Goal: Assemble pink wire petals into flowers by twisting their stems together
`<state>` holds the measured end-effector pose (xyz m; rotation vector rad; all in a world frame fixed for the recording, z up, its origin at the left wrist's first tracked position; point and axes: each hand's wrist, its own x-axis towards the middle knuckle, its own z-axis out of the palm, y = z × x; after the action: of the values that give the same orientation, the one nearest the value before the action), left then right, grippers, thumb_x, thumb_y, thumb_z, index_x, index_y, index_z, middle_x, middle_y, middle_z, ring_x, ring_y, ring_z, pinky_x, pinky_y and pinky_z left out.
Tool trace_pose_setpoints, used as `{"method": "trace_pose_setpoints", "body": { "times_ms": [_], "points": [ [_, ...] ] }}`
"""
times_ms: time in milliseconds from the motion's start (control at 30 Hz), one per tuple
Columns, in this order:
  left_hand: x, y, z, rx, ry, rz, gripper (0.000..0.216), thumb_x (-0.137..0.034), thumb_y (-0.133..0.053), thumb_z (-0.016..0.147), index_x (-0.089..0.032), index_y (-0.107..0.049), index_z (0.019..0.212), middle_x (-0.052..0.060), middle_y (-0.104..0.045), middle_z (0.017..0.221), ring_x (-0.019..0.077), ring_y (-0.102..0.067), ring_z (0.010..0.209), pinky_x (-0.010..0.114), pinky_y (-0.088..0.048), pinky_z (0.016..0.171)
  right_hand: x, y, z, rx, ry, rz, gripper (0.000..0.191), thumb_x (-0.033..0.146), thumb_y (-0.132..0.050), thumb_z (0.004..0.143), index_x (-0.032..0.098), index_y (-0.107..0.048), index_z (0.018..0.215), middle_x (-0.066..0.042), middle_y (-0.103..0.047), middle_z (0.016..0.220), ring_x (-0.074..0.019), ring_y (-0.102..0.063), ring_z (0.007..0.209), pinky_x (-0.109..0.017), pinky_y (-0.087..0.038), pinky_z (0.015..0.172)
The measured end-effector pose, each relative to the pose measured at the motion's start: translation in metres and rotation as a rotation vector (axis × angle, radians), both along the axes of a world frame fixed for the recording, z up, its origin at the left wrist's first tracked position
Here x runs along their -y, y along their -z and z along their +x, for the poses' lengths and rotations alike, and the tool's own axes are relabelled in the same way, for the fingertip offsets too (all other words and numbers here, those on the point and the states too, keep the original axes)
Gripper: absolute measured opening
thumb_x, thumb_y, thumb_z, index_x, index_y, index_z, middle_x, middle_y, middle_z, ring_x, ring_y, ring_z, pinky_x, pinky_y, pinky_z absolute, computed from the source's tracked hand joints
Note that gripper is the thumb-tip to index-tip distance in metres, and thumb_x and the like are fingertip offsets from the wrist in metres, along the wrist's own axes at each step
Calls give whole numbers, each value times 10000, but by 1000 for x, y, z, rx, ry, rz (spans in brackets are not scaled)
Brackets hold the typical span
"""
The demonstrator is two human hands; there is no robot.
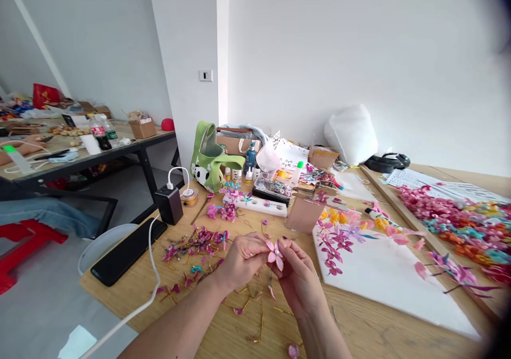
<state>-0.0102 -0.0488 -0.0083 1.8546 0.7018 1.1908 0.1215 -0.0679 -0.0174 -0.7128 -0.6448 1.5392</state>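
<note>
A small pink flower (275, 254) with a pearl centre is held above the wooden table (359, 327) between both my hands. My left hand (241, 260) pinches its left petals with closed fingers. From the other side, my right hand (297, 276) grips the flower, fingers curled, dark nails showing. A thin stem hangs below the flower. Several purple and pink wire flowers (199, 242) lie scattered on the table just left of my hands.
A white board (371, 274) with flowers stuck on it lies to the right, beside a tray of coloured flowers (459, 218). A black phone (128, 251), power bank (169, 204), white cable, green bag (209, 159), bottles and a white holder (261, 205) crowd the back. Another person's jeans-clad leg (43, 212) shows by the left table.
</note>
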Motion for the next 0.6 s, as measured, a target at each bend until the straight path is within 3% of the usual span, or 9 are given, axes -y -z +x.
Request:
{"method": "trace_pose_setpoints", "body": {
  "times_ms": [233,400,533,600],
  "points": [
    [-2,3,1,36,6,23,255,-303,-543,861,-203,-760,773,60,-692,726,174,-592,767,270,-459,745,0,-2,0,112,30,19,311,426,-750,684,158,-593,666,32,-508,555,-64,-387,470,-180,-319,437],
    [-5,7,1,78,1,-46,295,-369,-568,836,-177,-761,722,74,-670,638,190,-579,746,277,-459,699,0,-29,12,319,330,20,384,493,-731,677,182,-630,877,29,-520,668,-79,-440,522,-183,-350,433],
    [-6,5,0,158,40,-149,346,-409,-571,823,-161,-749,662,87,-673,658,211,-587,799,301,-465,737,48,-44,38,572,519,170,284,479,-595,815,240,-623,965,12,-543,665,-116,-479,532,-234,-392,453],
    [-6,4,0,176,51,-166,367,-412,-565,826,-163,-737,619,85,-675,663,219,-591,851,313,-455,798,89,-35,53,851,468,259,243,489,-561,830,287,-629,946,-10,-578,655,-171,-537,532,-294,-427,435]
  ]
}}
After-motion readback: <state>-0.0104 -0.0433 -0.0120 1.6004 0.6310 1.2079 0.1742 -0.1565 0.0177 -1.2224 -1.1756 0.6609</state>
